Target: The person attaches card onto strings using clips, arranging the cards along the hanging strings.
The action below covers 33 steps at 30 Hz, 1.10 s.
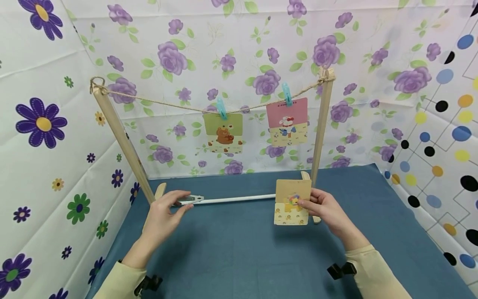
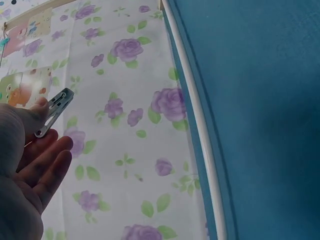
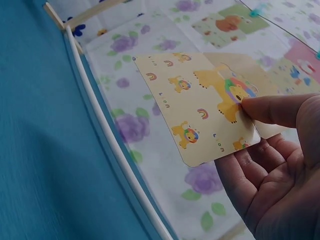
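Over the blue tabletop (image 1: 239, 253), near the back edge, both my hands are raised in front of a small wooden drying frame. My right hand (image 1: 330, 214) pinches a lion card (image 1: 293, 202) between thumb and fingers, thumb pressed on the printed lion; the card stands upright, just in front of the right post (image 1: 320, 133), clear of the table. From the right wrist view the card (image 3: 200, 107) shows a yellow lower part with small lions and rainbows and a tan upper part, and my fingers (image 3: 250, 172) lie behind it.

My left hand (image 1: 164, 214) holds a clear clothespin (image 1: 190, 199) by its rear end, thumb against it, the other fingers loosely stretched. The left wrist view shows the clothespin (image 2: 54, 112) pointing away from my palm, jaws closed on nothing. It hovers just above the white rod (image 1: 239, 199) that joins the feet of the two posts.

A string (image 1: 209, 107) sags between the left post (image 1: 123, 141) and the right post. Two cards hang from it: a green bear card (image 1: 223, 133) under one teal clip (image 1: 221, 109), and a pink rabbit card (image 1: 286, 121) under a second teal clip (image 1: 287, 94). Flowered sheets (image 1: 179, 54) cover the walls behind and to the left; a dotted sheet (image 1: 444, 137) covers the right.
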{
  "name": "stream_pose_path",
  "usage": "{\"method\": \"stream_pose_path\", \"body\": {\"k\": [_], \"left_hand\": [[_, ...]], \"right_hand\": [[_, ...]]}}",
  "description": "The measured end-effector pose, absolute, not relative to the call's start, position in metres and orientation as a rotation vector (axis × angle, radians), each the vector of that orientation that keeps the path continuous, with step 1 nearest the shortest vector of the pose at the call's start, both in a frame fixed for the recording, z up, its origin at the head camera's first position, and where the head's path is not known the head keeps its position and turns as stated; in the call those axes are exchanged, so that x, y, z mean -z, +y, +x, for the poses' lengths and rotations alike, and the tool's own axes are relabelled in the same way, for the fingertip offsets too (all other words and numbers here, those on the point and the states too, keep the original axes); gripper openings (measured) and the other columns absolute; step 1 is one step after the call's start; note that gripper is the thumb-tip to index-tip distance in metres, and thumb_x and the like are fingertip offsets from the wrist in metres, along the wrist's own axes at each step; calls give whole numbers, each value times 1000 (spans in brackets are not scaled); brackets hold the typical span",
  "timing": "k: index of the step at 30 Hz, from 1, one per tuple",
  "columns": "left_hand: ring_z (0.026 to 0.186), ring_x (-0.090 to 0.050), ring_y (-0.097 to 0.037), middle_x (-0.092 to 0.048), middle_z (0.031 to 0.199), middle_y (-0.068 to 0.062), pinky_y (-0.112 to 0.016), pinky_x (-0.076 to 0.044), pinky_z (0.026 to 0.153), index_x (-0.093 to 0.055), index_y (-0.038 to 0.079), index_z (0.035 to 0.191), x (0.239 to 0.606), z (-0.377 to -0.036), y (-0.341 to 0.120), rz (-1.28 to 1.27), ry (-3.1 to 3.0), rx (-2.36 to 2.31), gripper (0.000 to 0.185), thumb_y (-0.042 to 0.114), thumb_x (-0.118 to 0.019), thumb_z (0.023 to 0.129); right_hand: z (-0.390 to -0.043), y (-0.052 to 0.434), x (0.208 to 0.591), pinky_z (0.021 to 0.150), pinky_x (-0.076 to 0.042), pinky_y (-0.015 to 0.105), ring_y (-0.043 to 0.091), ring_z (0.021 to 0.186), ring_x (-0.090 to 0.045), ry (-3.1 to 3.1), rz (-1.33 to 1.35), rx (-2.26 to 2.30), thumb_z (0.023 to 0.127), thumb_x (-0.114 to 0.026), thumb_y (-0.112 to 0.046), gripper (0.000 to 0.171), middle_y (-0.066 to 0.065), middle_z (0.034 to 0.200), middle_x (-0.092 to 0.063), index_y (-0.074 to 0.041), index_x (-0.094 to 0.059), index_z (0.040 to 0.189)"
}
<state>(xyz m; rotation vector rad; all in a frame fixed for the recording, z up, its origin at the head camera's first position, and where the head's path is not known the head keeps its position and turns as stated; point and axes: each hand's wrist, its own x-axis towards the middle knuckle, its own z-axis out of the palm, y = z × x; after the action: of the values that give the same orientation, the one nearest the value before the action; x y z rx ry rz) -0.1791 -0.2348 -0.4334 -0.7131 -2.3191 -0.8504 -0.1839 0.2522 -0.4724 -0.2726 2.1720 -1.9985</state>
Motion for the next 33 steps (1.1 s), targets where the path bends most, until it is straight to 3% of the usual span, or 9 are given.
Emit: {"method": "stream_pose_path", "body": {"k": [2,6,19,27,30,33], "left_hand": [[89,-75,-22,-77,117,-7,-16,-56,67,-79,7,121,431,-180,-237,-700,-2321,856,41,-3,-91,83],[86,-74,-24,-78,116,-9,-15,-54,62,-80,6,121,423,-184,-240,-701,-2300,834,41,-4,-90,82],[92,-76,-27,-78,117,-13,-7,-48,83,-79,1,123,398,-198,-247,-649,-2235,806,46,-4,-93,79],[92,-76,-29,-78,117,-15,-9,-48,73,-80,2,122,395,-202,-251,-647,-2222,800,45,-4,-93,79],[92,-76,-29,-78,117,-15,-11,-45,64,-79,2,123,393,-203,-252,-652,-2218,796,46,-3,-92,80],[92,-76,-29,-78,117,-15,-10,-46,65,-78,2,127,389,-204,-253,-644,-2220,777,49,-2,-93,80]], "right_hand": [[-186,245,472,91,-63,40,24,108,-77,2172,-280,1993,107,-71,-21,55,22,130,-72,8,-52,149],[-191,230,472,90,-63,39,25,109,-76,2147,-298,2006,106,-72,-21,53,22,130,-72,6,-54,148],[-206,180,465,91,-63,43,25,108,-77,2074,-346,2116,106,-71,-19,47,17,128,-75,0,-58,148],[-210,165,465,88,-63,40,25,106,-77,2063,-349,2159,106,-72,-17,46,19,126,-74,2,-59,145],[-211,161,465,90,-63,42,24,106,-77,2068,-345,2165,106,-72,-16,45,19,125,-75,3,-59,145],[-212,158,465,91,-63,44,25,106,-77,2063,-352,2171,106,-71,-16,44,20,124,-75,3,-60,144]]}}
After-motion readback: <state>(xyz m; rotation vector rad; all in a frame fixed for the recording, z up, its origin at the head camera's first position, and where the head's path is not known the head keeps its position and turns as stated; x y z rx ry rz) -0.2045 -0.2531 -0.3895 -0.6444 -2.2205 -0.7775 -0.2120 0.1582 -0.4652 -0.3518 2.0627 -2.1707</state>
